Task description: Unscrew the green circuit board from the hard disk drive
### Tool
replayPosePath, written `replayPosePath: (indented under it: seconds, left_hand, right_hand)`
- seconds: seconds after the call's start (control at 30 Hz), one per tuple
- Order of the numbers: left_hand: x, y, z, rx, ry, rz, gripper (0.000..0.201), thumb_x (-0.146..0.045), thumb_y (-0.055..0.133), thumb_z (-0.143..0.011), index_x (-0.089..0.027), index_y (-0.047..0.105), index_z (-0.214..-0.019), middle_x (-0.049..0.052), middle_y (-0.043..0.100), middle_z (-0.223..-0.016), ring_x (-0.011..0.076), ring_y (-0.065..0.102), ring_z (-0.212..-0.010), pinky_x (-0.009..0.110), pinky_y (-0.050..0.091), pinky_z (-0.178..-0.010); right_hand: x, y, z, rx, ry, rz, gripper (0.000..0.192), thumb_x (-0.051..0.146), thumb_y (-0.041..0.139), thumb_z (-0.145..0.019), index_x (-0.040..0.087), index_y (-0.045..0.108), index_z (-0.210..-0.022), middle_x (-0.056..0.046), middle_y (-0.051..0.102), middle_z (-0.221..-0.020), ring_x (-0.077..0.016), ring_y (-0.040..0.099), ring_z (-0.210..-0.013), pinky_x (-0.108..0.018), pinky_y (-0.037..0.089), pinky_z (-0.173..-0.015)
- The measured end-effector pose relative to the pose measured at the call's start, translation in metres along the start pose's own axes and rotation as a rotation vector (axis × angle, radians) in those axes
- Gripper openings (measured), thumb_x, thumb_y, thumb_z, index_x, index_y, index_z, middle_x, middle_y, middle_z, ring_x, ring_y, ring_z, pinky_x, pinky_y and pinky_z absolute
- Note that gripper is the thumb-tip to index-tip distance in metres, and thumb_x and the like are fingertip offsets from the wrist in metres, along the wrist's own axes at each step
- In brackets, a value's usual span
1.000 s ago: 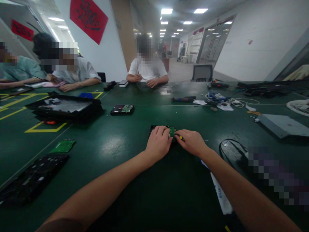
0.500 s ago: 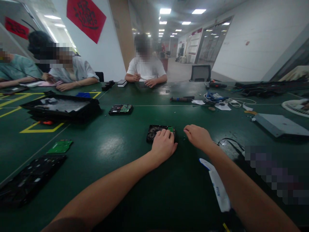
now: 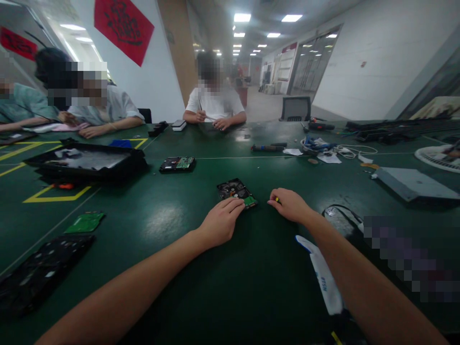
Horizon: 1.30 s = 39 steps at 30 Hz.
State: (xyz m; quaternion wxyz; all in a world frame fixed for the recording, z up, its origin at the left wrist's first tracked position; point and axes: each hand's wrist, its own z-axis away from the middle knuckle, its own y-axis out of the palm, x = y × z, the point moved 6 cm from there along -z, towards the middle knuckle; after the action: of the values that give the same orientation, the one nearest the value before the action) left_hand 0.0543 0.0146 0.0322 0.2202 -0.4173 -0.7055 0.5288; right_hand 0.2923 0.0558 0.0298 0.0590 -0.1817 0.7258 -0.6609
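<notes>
A hard drive [image 3: 235, 188] lies on the green table, turned at an angle, with its dark round casing and a green circuit board showing. My left hand [image 3: 223, 218] grips its near edge, fingers together over that side; the thumb is hidden. To the right, apart from the drive, my right hand [image 3: 289, 205] is closed around a small tool with a yellow and black end [image 3: 277, 199]. Most of this tool is hidden in the fingers, so its kind is unclear. A white and blue strap-like object [image 3: 325, 278] lies beneath my right forearm.
Another hard drive [image 3: 177, 164] sits farther back. At left are a black tray [image 3: 89, 167], a green circuit board [image 3: 85, 222] and a black slotted part [image 3: 46, 266]. A grey metal box [image 3: 417, 184] and cables [image 3: 318, 145] are at right. Several people sit across the table.
The hard drive has turned on the table, and my left hand has moved from its top to its near edge. My right hand has shifted slightly, showing the yellow and black end.
</notes>
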Motion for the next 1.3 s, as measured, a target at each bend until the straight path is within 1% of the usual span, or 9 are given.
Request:
replayPosePath:
  seconds: [0.13, 0.27, 0.43, 0.57, 0.73, 0.83, 1.0, 1.17, 1.3]
  left_hand:
    - [0.006, -0.004, 0.008, 0.053, 0.069, 0.109, 0.067, -0.002, 0.052, -0.086, -0.019, 0.046, -0.151, 0.012, 0.053, -0.154, 0.0256, 0.045, -0.146, 0.05, 0.037, -0.123]
    - [0.012, -0.003, 0.003, 0.072, 0.111, 0.168, 0.076, 0.004, 0.052, -0.08, -0.021, 0.043, -0.152, 0.011, 0.051, -0.156, 0.0227, 0.042, -0.15, 0.05, 0.035, -0.124]
    - [0.011, 0.004, -0.005, 0.059, 0.105, 0.157, 0.081, 0.007, 0.054, -0.076, -0.022, 0.045, -0.151, 0.011, 0.051, -0.156, 0.023, 0.042, -0.149, 0.051, 0.035, -0.124]
    - [0.008, 0.005, -0.006, 0.024, 0.06, 0.082, 0.077, 0.007, 0.055, -0.078, -0.021, 0.047, -0.149, 0.012, 0.052, -0.153, 0.0262, 0.044, -0.147, 0.051, 0.039, -0.121]
    - [0.006, -0.001, -0.002, -0.029, -0.021, 0.004, 0.053, -0.004, 0.057, -0.089, -0.019, 0.055, -0.14, 0.014, 0.058, -0.137, 0.0282, 0.054, -0.129, 0.048, 0.049, -0.11]
    - [0.005, -0.006, -0.002, -0.058, -0.076, -0.01, 0.037, -0.019, 0.057, -0.096, -0.02, 0.058, -0.133, 0.014, 0.06, -0.129, 0.0294, 0.056, -0.121, 0.05, 0.052, -0.103]
    - [-0.002, -0.005, -0.013, -0.04, -0.126, -0.076, 0.031, -0.031, 0.056, -0.099, -0.018, 0.06, -0.128, 0.015, 0.059, -0.126, 0.0308, 0.055, -0.117, 0.048, 0.053, -0.097]
    - [-0.013, 0.003, -0.03, -0.011, -0.146, -0.23, 0.025, -0.033, 0.058, -0.099, -0.017, 0.064, -0.116, 0.017, 0.06, -0.121, 0.0334, 0.055, -0.112, 0.048, 0.054, -0.091]
    - [-0.011, 0.004, -0.031, -0.022, -0.162, -0.221, 0.023, -0.032, 0.058, -0.099, -0.017, 0.064, -0.115, 0.016, 0.059, -0.12, 0.0324, 0.054, -0.112, 0.046, 0.055, -0.09]
  right_hand:
    - [-0.001, 0.002, -0.006, -0.052, 0.096, 0.07, 0.023, 0.04, 0.052, -0.103, 0.022, 0.067, -0.104, -0.009, 0.069, -0.107, -0.0217, 0.066, -0.088, -0.032, 0.046, -0.073]
    - [-0.004, 0.002, -0.009, -0.102, 0.201, 0.109, 0.031, 0.044, 0.045, -0.105, 0.022, 0.067, -0.106, -0.01, 0.069, -0.11, -0.0233, 0.067, -0.088, -0.032, 0.045, -0.068]
    - [-0.018, 0.004, -0.026, 0.026, 0.236, 0.022, 0.043, 0.053, 0.04, -0.105, 0.02, 0.069, -0.104, -0.012, 0.074, -0.104, -0.0241, 0.069, -0.09, -0.032, 0.046, -0.071]
    - [-0.025, 0.004, -0.039, 0.133, 0.216, -0.04, 0.044, 0.044, 0.039, -0.107, 0.019, 0.072, -0.093, -0.011, 0.076, -0.099, -0.0221, 0.07, -0.089, -0.029, 0.045, -0.073]
    - [-0.027, 0.002, -0.027, -0.054, 0.333, 0.038, 0.043, 0.049, 0.04, -0.106, 0.021, 0.072, -0.097, -0.01, 0.076, -0.097, -0.0238, 0.069, -0.085, -0.031, 0.043, -0.068]
    - [-0.026, 0.002, -0.017, -0.098, 0.297, -0.013, 0.039, 0.051, 0.044, -0.104, 0.022, 0.071, -0.1, -0.009, 0.076, -0.098, -0.0235, 0.069, -0.086, -0.031, 0.044, -0.07]
    - [-0.035, -0.004, -0.011, -0.12, 0.218, -0.066, 0.027, 0.039, 0.051, -0.102, 0.022, 0.073, -0.101, -0.007, 0.076, -0.108, -0.0226, 0.069, -0.093, -0.032, 0.047, -0.079]
    - [-0.034, -0.007, -0.008, -0.126, 0.131, -0.075, 0.023, 0.036, 0.056, -0.098, 0.023, 0.074, -0.099, -0.006, 0.076, -0.108, -0.0224, 0.069, -0.1, -0.033, 0.049, -0.089]
    - [-0.03, -0.007, -0.006, -0.097, 0.083, -0.078, 0.019, 0.029, 0.059, -0.094, 0.022, 0.075, -0.101, -0.007, 0.076, -0.108, -0.0228, 0.069, -0.101, -0.033, 0.05, -0.091]
